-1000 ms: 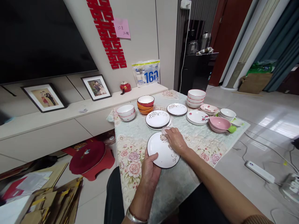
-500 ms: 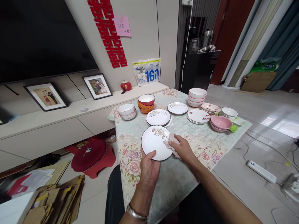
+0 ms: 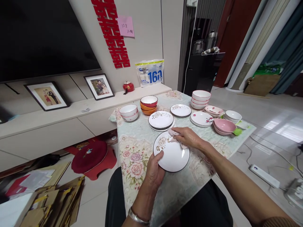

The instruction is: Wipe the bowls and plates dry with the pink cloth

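A white plate with a dark rim and a brown flower pattern (image 3: 174, 157) is tilted above the near part of the table. My left hand (image 3: 155, 167) grips its left edge, thumb on top and fingers underneath. In my right hand (image 3: 187, 136) a pale pink cloth (image 3: 174, 132) is pinched against the plate's upper rim. Just beyond lies a stack of similar plates (image 3: 161, 119), and another flowered plate (image 3: 180, 110) sits farther back.
Around the table (image 3: 134, 143) stand white bowls (image 3: 129, 112), red and orange bowls (image 3: 148, 104), stacked bowls (image 3: 200, 99), red-flowered plates (image 3: 201, 119) and pink dishes (image 3: 224, 126). A red stool (image 3: 91, 157) is at the left.
The held plate has moved right and toward me and has turned, its flowers now at the upper left. My right hand has shifted up with the cloth to the far rim.
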Demonstrator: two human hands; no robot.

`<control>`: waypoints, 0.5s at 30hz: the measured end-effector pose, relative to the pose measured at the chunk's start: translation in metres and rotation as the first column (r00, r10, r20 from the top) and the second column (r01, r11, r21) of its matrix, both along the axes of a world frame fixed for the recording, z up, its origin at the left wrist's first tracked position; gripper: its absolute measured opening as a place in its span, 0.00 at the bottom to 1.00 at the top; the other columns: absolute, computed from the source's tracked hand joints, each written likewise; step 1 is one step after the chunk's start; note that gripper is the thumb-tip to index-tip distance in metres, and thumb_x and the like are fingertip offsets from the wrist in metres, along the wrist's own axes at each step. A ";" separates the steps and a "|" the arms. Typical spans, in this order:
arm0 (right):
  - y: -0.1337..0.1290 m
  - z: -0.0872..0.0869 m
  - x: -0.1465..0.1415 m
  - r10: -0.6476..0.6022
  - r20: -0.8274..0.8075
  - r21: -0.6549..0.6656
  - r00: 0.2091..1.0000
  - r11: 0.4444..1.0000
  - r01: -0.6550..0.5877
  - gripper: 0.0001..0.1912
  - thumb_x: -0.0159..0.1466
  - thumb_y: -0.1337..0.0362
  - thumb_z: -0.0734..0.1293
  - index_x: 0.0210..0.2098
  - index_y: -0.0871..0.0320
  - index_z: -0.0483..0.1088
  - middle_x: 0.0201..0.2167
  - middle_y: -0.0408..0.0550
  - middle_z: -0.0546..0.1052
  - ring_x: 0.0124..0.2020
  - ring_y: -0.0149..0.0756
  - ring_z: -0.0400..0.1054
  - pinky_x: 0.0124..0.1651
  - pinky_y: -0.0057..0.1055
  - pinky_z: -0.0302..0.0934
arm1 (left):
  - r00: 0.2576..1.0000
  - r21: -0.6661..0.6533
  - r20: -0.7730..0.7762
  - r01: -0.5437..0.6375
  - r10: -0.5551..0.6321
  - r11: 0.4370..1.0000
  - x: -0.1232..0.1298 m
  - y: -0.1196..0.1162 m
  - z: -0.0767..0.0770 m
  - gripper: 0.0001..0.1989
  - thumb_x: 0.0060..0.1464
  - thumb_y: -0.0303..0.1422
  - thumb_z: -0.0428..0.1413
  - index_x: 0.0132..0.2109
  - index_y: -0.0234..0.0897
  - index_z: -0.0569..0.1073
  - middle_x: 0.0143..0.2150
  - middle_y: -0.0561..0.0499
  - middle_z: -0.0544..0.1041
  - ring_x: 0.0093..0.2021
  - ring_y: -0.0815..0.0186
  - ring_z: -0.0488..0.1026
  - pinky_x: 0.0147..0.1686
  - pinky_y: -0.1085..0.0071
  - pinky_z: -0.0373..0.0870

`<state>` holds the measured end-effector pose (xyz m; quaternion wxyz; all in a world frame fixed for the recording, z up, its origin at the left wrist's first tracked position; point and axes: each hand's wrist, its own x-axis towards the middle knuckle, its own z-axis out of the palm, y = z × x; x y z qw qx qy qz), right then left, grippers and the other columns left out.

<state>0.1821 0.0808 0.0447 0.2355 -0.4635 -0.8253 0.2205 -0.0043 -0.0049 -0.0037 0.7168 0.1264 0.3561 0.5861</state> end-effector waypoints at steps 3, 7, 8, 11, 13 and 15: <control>-0.002 -0.012 -0.011 -0.064 0.042 0.029 0.997 0.998 0.062 0.14 0.66 0.66 0.61 0.48 0.59 0.73 0.43 0.50 0.79 0.42 0.40 0.71 0.44 0.29 0.60 | 0.998 -0.004 -0.022 -0.054 0.054 0.999 0.001 0.000 -0.003 0.28 0.50 0.26 0.61 0.59 0.28 0.70 0.48 0.37 0.81 0.49 0.50 0.78 0.56 0.54 0.71; -0.015 -0.041 -0.031 -0.309 0.163 0.102 0.937 0.950 0.296 0.19 0.69 0.65 0.58 0.58 0.62 0.66 0.46 0.58 0.75 0.45 0.44 0.69 0.46 0.34 0.60 | 0.987 -0.028 -0.006 -0.162 0.162 0.986 0.002 0.002 -0.005 0.26 0.52 0.24 0.59 0.60 0.30 0.70 0.48 0.38 0.82 0.47 0.52 0.80 0.54 0.55 0.73; -0.020 -0.048 -0.036 -0.355 0.199 0.116 0.914 0.934 0.337 0.21 0.70 0.65 0.57 0.60 0.64 0.64 0.45 0.59 0.75 0.44 0.46 0.69 0.46 0.36 0.61 | 0.983 -0.033 0.001 -0.181 0.181 0.983 0.002 0.003 -0.005 0.26 0.53 0.23 0.58 0.60 0.31 0.70 0.48 0.38 0.82 0.47 0.53 0.80 0.54 0.55 0.73; -0.041 -0.063 -0.050 -0.402 0.251 0.231 0.881 0.908 0.348 0.27 0.70 0.63 0.58 0.65 0.72 0.57 0.52 0.68 0.72 0.54 0.54 0.64 0.56 0.46 0.58 | 0.981 -0.032 0.037 -0.190 0.191 0.981 0.002 0.004 -0.005 0.25 0.55 0.23 0.56 0.60 0.33 0.70 0.48 0.40 0.81 0.49 0.54 0.79 0.55 0.56 0.72; -0.055 -0.069 -0.057 -0.383 0.242 0.281 0.892 0.907 0.313 0.30 0.68 0.62 0.62 0.64 0.75 0.57 0.61 0.74 0.64 0.63 0.60 0.55 0.62 0.53 0.53 | 0.981 -0.022 0.067 -0.183 0.184 0.983 0.002 0.004 -0.005 0.24 0.56 0.23 0.55 0.61 0.33 0.70 0.49 0.40 0.81 0.50 0.56 0.78 0.56 0.58 0.71; -0.065 -0.071 -0.064 -0.290 0.200 0.298 0.936 0.928 0.224 0.30 0.67 0.64 0.62 0.65 0.72 0.57 0.66 0.71 0.59 0.67 0.59 0.49 0.65 0.54 0.50 | 0.980 -0.026 0.089 -0.178 0.179 0.984 0.002 0.005 -0.005 0.22 0.58 0.24 0.54 0.60 0.31 0.70 0.49 0.39 0.81 0.50 0.58 0.78 0.57 0.61 0.71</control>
